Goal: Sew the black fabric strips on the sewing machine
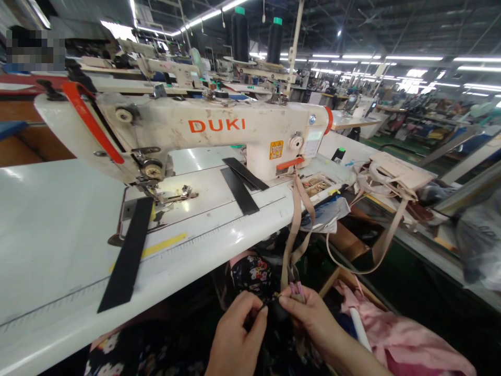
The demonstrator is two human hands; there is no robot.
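My left hand (239, 334) is closed in a pinch in front of my lap, thumb against forefinger, on something dark and small that I cannot make out. Close by, fingertips almost meeting it, my right hand (313, 316) pinches at the same dark spot. Pink-handled thread snips (296, 289) are tucked in the right hand's fingers, tied to a long beige tape (291, 245) that hangs from the sewing machine (195, 122). One black strip (127, 256) lies under the presser foot and reaches to the table's front edge. More black strips (240, 190) lie crossed on the machine bed.
The white sewing table (50, 219) carries a ruler line along its front. Below right lies pink cloth (395, 324) beside a cardboard box. A beige strapped piece (399, 172) rests at the table's right end. Black thread cones (240, 39) stand behind the machine.
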